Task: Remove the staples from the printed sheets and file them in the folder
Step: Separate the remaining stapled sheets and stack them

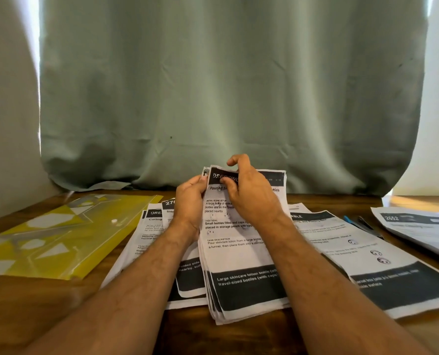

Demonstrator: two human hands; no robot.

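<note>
Paper sheaf [241,254] pinched, seemingly (top edge), by both hands.

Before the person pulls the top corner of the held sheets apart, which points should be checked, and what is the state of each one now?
1. Left hand grips the held stack at its top left edge: ok.
2. Right hand pinches the top corner of the front sheet: ok.
3. Staple visible at that corner: cannot tell, the fingers cover it.
4. Yellow folder within reach on the table, to the left: ok.
5. Folder open to take sheets: not ok, it lies flat, flap closed.
6. Blue tool in hand: not ok, it lies on the table at the right.
</note>
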